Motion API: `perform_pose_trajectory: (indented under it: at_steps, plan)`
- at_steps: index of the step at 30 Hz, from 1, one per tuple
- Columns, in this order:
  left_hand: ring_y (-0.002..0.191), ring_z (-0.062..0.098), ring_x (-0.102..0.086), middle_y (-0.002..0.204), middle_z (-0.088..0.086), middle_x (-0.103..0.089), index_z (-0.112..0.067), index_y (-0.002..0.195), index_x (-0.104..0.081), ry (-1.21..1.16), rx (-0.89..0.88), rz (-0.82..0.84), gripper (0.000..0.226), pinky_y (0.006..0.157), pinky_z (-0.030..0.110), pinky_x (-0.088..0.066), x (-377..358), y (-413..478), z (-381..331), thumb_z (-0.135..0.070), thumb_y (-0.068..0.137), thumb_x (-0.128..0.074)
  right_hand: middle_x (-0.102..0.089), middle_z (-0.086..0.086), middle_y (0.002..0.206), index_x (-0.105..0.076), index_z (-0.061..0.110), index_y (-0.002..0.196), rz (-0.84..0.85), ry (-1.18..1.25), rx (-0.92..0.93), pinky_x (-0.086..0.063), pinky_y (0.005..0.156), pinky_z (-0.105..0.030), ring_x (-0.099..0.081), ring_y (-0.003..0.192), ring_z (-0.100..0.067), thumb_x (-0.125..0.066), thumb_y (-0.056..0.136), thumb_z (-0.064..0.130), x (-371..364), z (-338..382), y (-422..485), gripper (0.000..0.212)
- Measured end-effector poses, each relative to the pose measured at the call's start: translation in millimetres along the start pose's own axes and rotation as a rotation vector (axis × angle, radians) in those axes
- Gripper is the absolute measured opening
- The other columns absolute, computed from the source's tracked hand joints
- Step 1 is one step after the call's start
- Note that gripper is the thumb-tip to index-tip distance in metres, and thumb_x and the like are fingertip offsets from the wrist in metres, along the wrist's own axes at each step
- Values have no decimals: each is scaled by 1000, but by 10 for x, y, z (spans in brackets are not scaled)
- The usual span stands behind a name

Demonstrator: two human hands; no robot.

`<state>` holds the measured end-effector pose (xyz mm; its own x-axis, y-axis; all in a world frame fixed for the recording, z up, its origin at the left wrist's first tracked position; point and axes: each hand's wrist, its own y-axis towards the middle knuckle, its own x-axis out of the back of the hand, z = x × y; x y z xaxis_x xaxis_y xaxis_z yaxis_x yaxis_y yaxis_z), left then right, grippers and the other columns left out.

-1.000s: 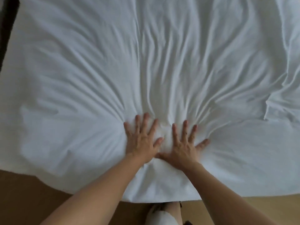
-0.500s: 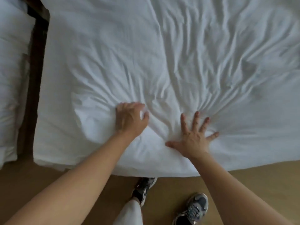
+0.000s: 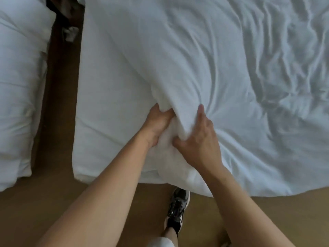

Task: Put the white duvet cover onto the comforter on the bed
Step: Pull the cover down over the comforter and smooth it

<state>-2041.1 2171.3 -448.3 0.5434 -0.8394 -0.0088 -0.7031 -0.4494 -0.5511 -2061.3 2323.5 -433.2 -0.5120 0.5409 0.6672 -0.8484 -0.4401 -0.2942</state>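
The white duvet cover (image 3: 204, 65) lies wrinkled across the bed and fills most of the view, with the comforter hidden inside or beneath it. Near the bed's front edge a thick fold of the cover is bunched up between my hands. My left hand (image 3: 156, 122) grips the fold from the left, fingers curled into the fabric. My right hand (image 3: 197, 138) clamps the same fold from the right, thumb underneath and fingers pressed over the top.
A second bed with white bedding (image 3: 17, 86) stands at the left, across a narrow dark gap (image 3: 60, 86) where a small crumpled object (image 3: 71, 33) lies. Brown floor (image 3: 44, 207) runs along the front. My shoe (image 3: 177, 209) is by the bed's edge.
Both hands went from lying flat on the cover to gripping a bunched fold. The view shifted left, bringing the cover's left edge and the neighbouring bed into sight.
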Motion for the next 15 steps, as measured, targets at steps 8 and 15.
perform_pose_trajectory:
  at_steps: [8,15]
  plan:
    - [94,28,-74,102,11,-77,-7,106,-75,-307,280,-25,24,80,38,-61,161,116,493,-20,97,-57,-49,-5,55,-55,-3,66,-143,199,-333,-31,47,-27,-46,54,-26,-52,64,-1,153,-121,492,3]
    - [90,9,-73,112,5,-75,-32,103,-76,-358,286,145,28,78,31,-56,-288,99,488,-53,96,-59,-58,-4,55,-71,14,58,-164,468,-443,-53,54,-39,-57,49,-21,-38,56,0,586,-223,662,36]
